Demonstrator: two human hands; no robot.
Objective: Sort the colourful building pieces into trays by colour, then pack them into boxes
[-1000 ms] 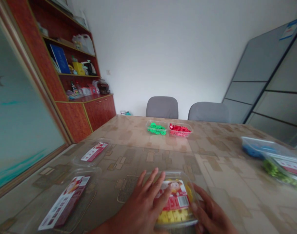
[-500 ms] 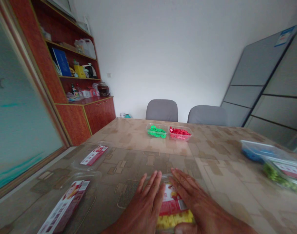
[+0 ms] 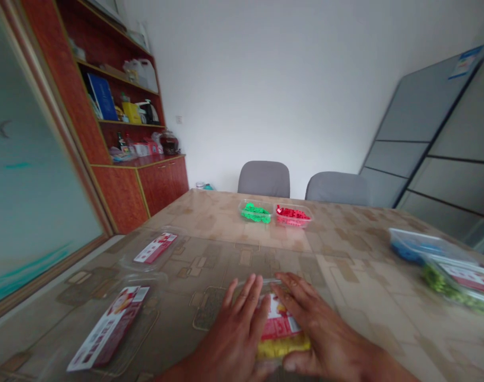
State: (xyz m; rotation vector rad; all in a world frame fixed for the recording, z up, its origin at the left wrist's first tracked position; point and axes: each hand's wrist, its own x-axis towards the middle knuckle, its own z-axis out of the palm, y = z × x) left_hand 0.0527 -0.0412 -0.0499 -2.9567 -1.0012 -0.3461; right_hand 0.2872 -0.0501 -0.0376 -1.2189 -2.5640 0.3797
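Observation:
Directly before me on the table is a clear plastic box (image 3: 283, 347) with yellow pieces inside and a red-and-white label (image 3: 279, 324) on its lid. My left hand (image 3: 239, 323) lies over the box's left side, fingers stretched forward. Over the right side rests my right hand (image 3: 315, 323), fingers extended and its thumb at the near edge. Both hands touch the lid and hide much of the box. Neither is wrapped around anything.
Two clear lids with labels, a near one (image 3: 110, 326) and a farther one (image 3: 156, 248), lie at left. Open tubs of green pieces (image 3: 256, 213) and red pieces (image 3: 292, 214) stand at the back. Boxes with blue pieces (image 3: 414, 249) and light-green pieces (image 3: 436, 281) sit at right.
The camera view has shifted slightly. Both hands remain on the yellow-filled box's lid, with only a small shift of the fingers.

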